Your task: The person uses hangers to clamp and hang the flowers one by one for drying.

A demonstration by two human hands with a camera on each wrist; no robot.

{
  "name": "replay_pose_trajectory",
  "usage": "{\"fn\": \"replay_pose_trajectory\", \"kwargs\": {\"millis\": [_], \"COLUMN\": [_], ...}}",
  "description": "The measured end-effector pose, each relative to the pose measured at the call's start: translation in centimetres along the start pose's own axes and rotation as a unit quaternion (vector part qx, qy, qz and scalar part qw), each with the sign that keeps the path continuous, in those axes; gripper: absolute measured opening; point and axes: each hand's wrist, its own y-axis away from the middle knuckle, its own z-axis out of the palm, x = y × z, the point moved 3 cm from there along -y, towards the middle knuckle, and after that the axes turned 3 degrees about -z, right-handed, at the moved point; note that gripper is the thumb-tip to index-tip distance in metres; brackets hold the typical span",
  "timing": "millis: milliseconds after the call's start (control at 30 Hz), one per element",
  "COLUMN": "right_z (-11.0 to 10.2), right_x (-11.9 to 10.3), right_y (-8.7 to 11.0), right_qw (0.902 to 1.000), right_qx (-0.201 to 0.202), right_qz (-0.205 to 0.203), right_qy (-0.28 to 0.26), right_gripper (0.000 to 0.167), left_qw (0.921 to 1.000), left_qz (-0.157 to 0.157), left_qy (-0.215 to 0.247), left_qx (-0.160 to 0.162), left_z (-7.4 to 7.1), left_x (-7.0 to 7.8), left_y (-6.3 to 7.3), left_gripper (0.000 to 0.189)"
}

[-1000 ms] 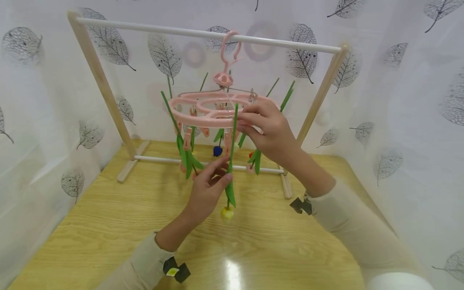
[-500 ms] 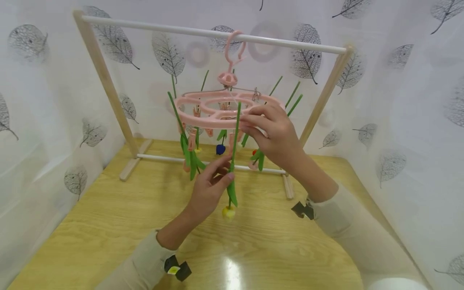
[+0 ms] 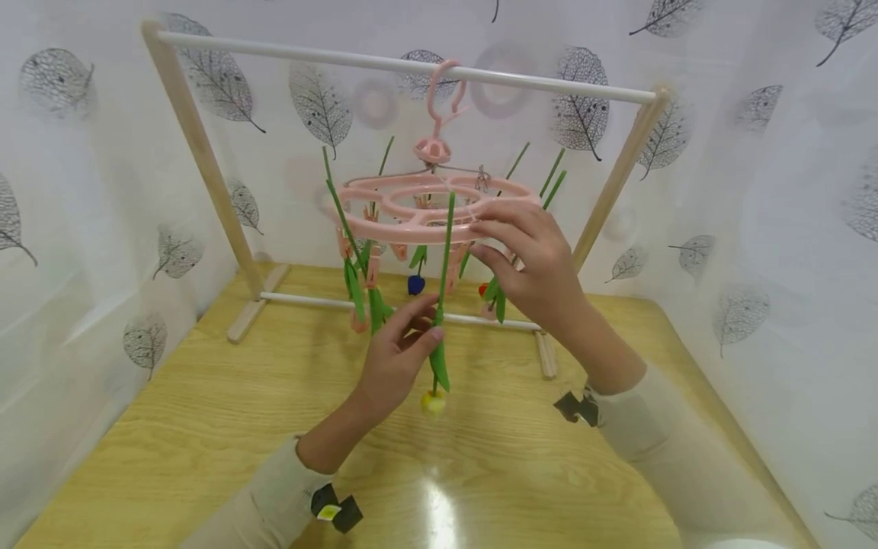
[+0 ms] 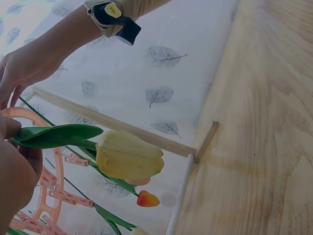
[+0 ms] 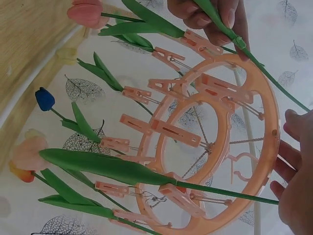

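My left hand (image 3: 394, 362) pinches the green stem of a yellow artificial tulip (image 3: 434, 402), which hangs flower down in front of a round pink clip hanger (image 3: 384, 229). In the left wrist view its yellow bloom (image 4: 129, 155) is close up. The right hand (image 3: 531, 255) holds the front right rim of the hanger, fingers above and thumb below; part of the rim is hidden behind them. Several pink clips (image 5: 178, 132) dangle from the ring. Other tulips hang upside down in clips, among them a blue one (image 5: 45, 99) and a pink one (image 5: 84, 14).
The hanger's hook (image 3: 439, 88) sits over the white top bar (image 3: 295, 55) of a wooden stand (image 3: 199, 152). A lower bar (image 3: 309, 300) crosses behind the flowers. Beneath lies a wood-grain table (image 3: 206, 427), with leaf-patterned white sheeting (image 3: 754, 198) around it.
The hanger ring has turned a little, its front clips shifting right. My right hand has moved slightly right, its thumb lower. The left hand keeps the yellow tulip nearly in place.
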Motion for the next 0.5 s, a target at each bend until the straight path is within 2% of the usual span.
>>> {"fn": "replay_pose_trajectory", "kwargs": {"millis": [267, 500], "right_z": [0.0, 1.8], "right_x": [-0.5, 0.4], "right_y": [2.5, 5.2], "right_qw": [0.9988, 0.9979], "right_qx": [0.047, 0.028], "right_qz": [0.0, 0.051], "right_qy": [-0.014, -0.026], "right_gripper": [0.023, 0.027], "left_qw": [1.0, 0.9999], "left_qz": [0.005, 0.005], "left_qy": [-0.004, -0.011], "left_qx": [0.0, 0.005], "left_z": [0.1, 0.2], "left_x": [0.0, -0.1], "left_y": [0.1, 0.1], "left_gripper": [0.042, 0.042]}}
